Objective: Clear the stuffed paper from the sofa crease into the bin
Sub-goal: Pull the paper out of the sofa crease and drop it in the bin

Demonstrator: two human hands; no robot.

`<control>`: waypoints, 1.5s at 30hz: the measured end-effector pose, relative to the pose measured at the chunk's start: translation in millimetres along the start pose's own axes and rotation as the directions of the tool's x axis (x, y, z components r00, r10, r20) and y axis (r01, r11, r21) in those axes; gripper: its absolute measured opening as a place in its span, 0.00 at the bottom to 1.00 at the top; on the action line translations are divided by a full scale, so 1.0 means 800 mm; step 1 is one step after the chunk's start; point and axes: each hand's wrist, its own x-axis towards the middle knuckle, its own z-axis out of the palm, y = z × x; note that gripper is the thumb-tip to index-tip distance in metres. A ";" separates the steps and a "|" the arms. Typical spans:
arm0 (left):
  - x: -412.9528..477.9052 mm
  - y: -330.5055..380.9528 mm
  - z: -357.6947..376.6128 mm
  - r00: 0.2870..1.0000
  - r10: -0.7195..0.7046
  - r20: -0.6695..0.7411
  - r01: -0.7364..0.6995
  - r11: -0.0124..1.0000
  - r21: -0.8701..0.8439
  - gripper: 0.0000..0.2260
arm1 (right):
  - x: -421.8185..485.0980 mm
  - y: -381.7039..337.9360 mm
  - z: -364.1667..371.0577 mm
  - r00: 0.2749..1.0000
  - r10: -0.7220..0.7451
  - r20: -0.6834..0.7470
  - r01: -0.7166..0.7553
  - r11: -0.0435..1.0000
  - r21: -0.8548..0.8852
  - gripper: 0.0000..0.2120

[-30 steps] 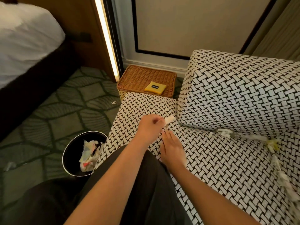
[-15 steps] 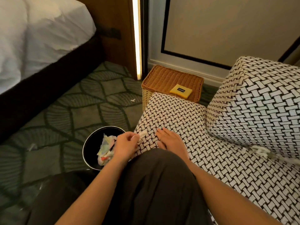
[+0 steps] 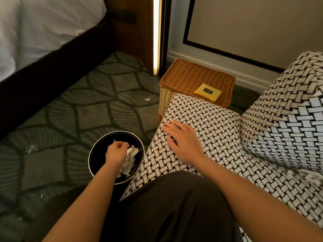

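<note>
My left hand (image 3: 116,152) hangs over the round black bin (image 3: 92,155) on the carpet, fingers pinched on a white paper scrap (image 3: 129,149) that touches the crumpled paper inside. My right hand (image 3: 183,142) rests flat with spread fingers on the front corner of the black-and-white woven sofa seat (image 3: 215,117), holding nothing. More white stuffed paper (image 3: 312,177) shows in the crease under the back cushion (image 3: 288,119) at the right edge. My dark trouser leg covers the near seat.
A wicker basket (image 3: 190,79) with a yellow packet (image 3: 207,92) on its lid stands behind the seat by the wall. A bed (image 3: 35,35) fills the upper left. Small paper bits (image 3: 147,99) lie on the patterned carpet (image 3: 97,109).
My left hand carried the paper strip from the sofa crease leftward and down over the bin. The view swung left, and my right hand slid to the seat's front corner.
</note>
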 end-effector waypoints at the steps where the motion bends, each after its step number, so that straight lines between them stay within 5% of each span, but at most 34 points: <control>1: -0.003 0.006 0.002 1.000 0.019 0.018 -0.019 1.000 0.002 0.13 | -0.001 0.001 0.000 1.000 0.005 0.000 -0.005 1.000 0.010 0.20; 9: -0.089 0.084 0.023 0.862 0.318 0.394 -0.387 0.916 0.108 0.11 | -0.030 -0.001 -0.005 0.995 0.099 0.031 -0.102 0.991 0.092 0.21; 13: -0.140 0.118 0.037 0.684 0.416 0.599 -0.607 0.781 0.149 0.10 | -0.105 0.020 -0.021 0.976 0.204 0.072 -0.210 0.973 0.099 0.23; 19: -0.234 0.148 0.099 0.457 0.299 0.837 -0.830 0.482 0.281 0.13 | -0.243 0.075 -0.049 0.916 0.400 -0.028 -0.397 0.915 0.069 0.23; 23: -0.271 0.140 0.144 0.454 0.278 0.846 -0.876 0.312 0.368 0.14 | -0.288 0.110 -0.065 0.867 0.490 -0.096 -0.487 0.872 0.052 0.23; 26: -0.289 0.130 0.179 0.460 0.297 0.837 -0.862 0.373 0.342 0.16 | -0.318 0.139 -0.074 0.778 0.592 -0.210 -0.589 0.804 0.085 0.22; 30: -0.300 0.120 0.220 0.480 0.391 0.785 -0.829 0.495 0.261 0.16 | -0.334 0.159 -0.079 0.448 0.818 -0.360 -0.771 0.557 0.307 0.26; 32: -0.306 0.115 0.239 0.483 0.418 0.769 -0.829 0.501 0.249 0.17 | -0.328 0.165 -0.080 0.353 0.860 -0.369 -0.788 0.486 0.377 0.30; 39: -0.302 0.104 0.291 0.438 0.570 0.695 -0.895 0.350 0.277 0.19 | -0.314 0.206 -0.091 0.334 0.857 -0.393 -0.790 0.482 0.379 0.27; 45: -0.310 0.100 0.328 0.265 0.640 0.721 -0.964 0.195 0.182 0.22 | -0.307 0.226 -0.090 0.379 0.830 -0.409 -0.808 0.512 0.290 0.21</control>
